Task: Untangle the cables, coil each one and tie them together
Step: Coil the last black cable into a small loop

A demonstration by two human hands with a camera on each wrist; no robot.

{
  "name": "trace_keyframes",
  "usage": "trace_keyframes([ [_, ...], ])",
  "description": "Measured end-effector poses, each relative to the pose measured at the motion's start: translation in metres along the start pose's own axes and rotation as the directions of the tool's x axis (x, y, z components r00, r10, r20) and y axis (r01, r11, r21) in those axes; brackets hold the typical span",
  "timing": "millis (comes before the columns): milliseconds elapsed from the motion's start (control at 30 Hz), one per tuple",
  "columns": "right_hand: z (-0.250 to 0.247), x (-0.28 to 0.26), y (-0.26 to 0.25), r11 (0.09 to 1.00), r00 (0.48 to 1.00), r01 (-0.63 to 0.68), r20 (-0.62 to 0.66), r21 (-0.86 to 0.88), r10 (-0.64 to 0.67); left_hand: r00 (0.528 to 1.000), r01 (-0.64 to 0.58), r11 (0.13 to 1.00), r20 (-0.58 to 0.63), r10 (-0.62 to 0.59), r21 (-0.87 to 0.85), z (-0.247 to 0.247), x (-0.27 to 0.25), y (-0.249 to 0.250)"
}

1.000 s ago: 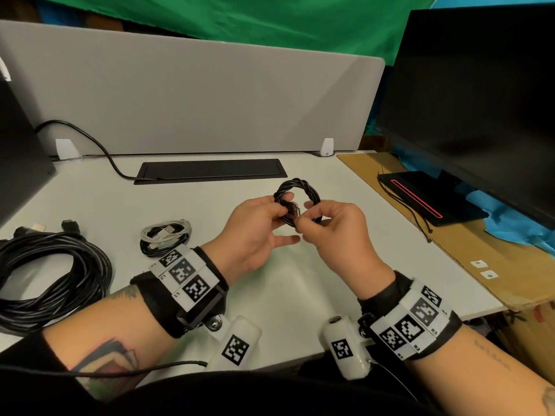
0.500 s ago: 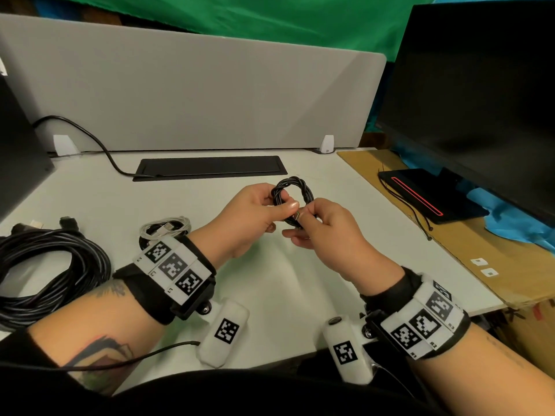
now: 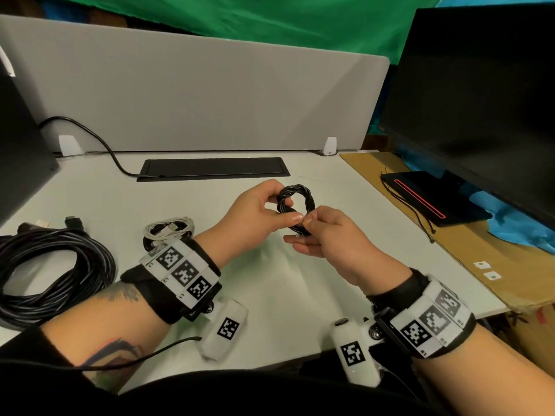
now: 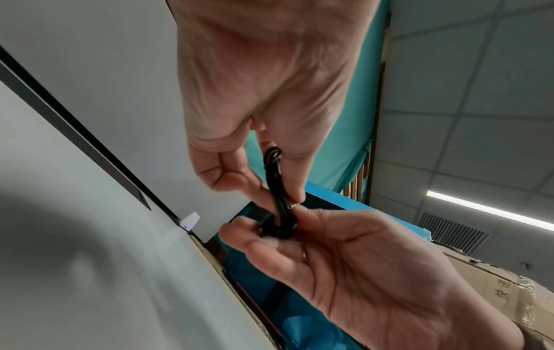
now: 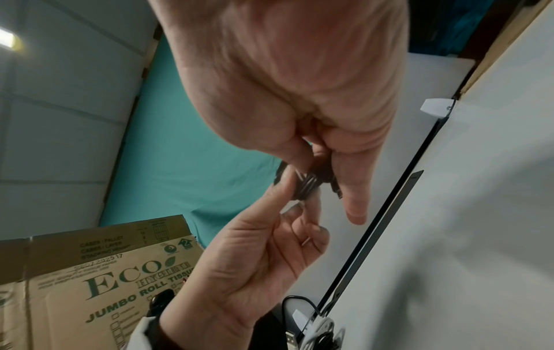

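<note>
Both hands, left hand (image 3: 252, 214) and right hand (image 3: 330, 232), pinched a small black cable coil (image 3: 295, 202) above the counter (image 3: 270, 289), seemingly tucking its end to secure it.

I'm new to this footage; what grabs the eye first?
Mid-desk, both hands, left hand and right hand, pinch a small black coil held above the desk. A big black cable bundle lies at the far left, a small white coil beside it.
</note>
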State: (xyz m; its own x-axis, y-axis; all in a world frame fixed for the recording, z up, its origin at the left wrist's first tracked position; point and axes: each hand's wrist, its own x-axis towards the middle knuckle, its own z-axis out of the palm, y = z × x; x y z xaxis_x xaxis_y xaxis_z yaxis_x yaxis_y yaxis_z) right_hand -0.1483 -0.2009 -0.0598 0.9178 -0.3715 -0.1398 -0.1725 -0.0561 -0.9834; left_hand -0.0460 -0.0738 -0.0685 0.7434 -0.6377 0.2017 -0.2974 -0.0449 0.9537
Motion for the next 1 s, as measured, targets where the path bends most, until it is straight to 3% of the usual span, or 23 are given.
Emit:
trace_keyframes([
  [333,0.005,0.000,0.005,0.998,0.999,-0.016,-0.029,-0.054,0.015,0.977,0.157,0.985,0.160,-0.144,-0.074,-0.009,0.001,0.004],
  [567,0.007,-0.002,0.003,0.998,0.998,-0.063,-0.021,-0.002,0.063,0.994,0.040,0.976,0.087,-0.059,0.215,-0.003,0.000,-0.001],
  [767,0.000,-0.004,-0.001,0.999,0.998,-0.036,0.045,-0.012,0.037,0.996,0.023,0.995,0.083,-0.032,0.100,-0.009,-0.001,0.001],
  [1000,0.011,0.003,0.008,0.995,0.996,0.014,-0.083,-0.104,-0.022,0.994,0.106,0.994,0.022,-0.106,-0.019,-0.009,-0.002,0.001],
])
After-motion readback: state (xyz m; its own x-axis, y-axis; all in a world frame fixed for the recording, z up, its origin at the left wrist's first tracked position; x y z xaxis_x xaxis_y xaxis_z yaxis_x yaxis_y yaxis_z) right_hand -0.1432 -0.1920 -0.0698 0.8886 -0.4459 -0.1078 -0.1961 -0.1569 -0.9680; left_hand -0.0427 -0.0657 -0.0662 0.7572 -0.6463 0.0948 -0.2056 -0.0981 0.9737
